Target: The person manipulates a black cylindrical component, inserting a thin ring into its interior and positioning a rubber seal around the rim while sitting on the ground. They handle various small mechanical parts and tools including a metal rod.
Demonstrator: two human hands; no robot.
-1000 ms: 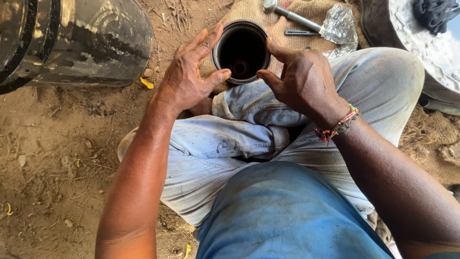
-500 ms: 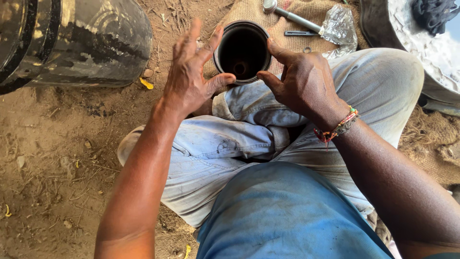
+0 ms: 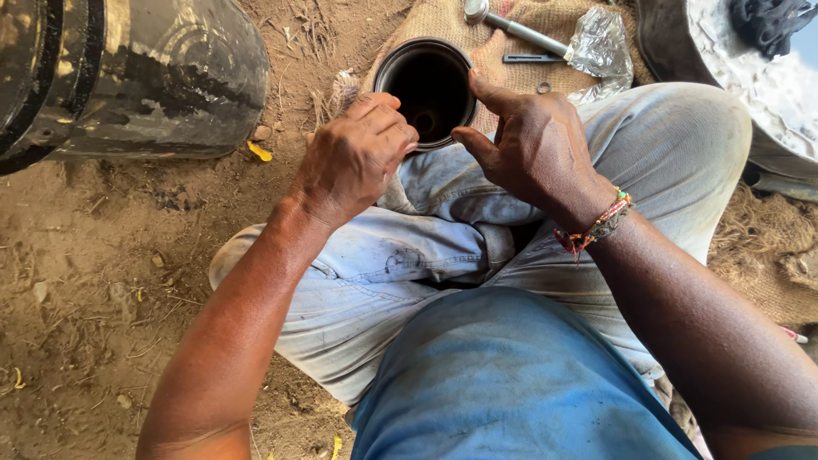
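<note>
Between the person's knees, a dark metal cylinder (image 3: 426, 85) stands upright, open end up, resting against the jeans above the burlap sacking (image 3: 545, 30). The left hand (image 3: 354, 158) is curled closed against its near rim; whether it pinches something small I cannot tell. The right hand (image 3: 537, 145) is half open, thumb pressed on the rim's right side, forefinger bent toward the opening. With only fingertips steadying it on soft cloth, the cylinder could tip toward the dirt, and grit might get inside. A small ring (image 3: 543, 87) lying loose on the sacking near the hammer (image 3: 511, 27) could easily be knocked into the soil.
</note>
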